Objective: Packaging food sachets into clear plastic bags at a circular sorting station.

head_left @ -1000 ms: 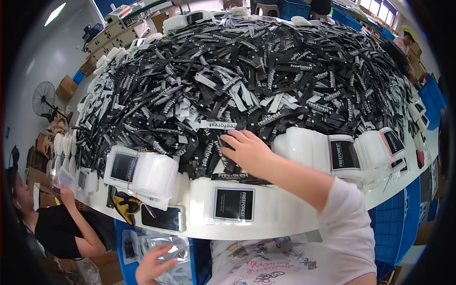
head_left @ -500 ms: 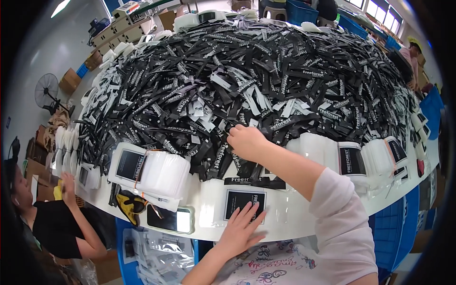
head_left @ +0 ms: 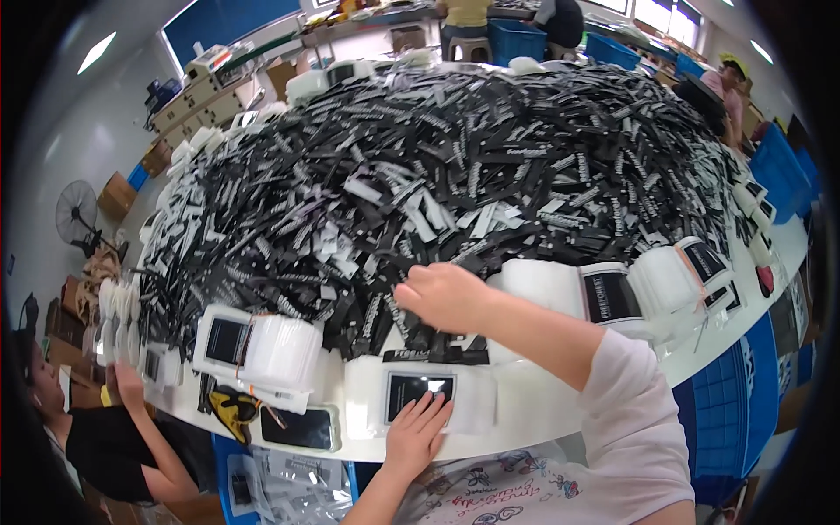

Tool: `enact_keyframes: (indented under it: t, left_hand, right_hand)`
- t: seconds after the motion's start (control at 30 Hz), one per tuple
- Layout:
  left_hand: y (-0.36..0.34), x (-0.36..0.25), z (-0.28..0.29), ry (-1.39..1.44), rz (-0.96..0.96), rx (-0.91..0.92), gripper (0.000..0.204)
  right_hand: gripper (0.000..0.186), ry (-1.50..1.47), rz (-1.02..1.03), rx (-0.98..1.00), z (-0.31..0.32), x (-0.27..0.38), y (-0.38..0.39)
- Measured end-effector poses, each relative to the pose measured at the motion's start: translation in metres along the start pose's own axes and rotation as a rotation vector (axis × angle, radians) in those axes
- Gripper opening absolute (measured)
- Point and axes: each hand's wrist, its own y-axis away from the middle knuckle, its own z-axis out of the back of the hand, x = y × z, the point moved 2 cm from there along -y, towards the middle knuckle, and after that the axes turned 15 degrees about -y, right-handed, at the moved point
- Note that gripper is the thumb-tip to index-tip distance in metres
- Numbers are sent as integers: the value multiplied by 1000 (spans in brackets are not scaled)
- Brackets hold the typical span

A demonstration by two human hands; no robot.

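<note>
My left hand lies flat on a pack of clear plastic bags at the table's near edge. Its fingers are outstretched over the pack's black label. Across the far edge of that pack lies a black printed strip. My right hand is at the near edge of a big heap of black and white strips. Its fingers are curled closed, and what they hold, if anything, is hidden.
Bundled clear bags stand on the left, with more bundles on the right. A phone and a yellow-black object lie near the front edge. Blue crates stand below the table. A person works at the left.
The whole view has shifted. My right hand has drawn slightly nearer to the pack, its fingers still curled. My left fingers are less spread on the label.
</note>
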Motion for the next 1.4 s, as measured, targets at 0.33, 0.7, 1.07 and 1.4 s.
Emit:
enact_keyframes:
  t: [0.33,0.7,1.07,1.4]
  left_hand:
    - [0,-3,21,-61,-91,45,42]
    - [-19,-48,38,93,-127,-193,39]
    - [-20,-52,37,72,-265,-49,88]
    - [-26,-41,28,43,-182,-178,89]
  right_hand:
    - [7,-488,-470,-1078,-22,106,188]
    - [25,-1251,-1412,-687,-34,110,203]
    - [23,-852,-1027,-444,-18,159,145]
    - [22,-1108,-984,-519,-32,159,145]
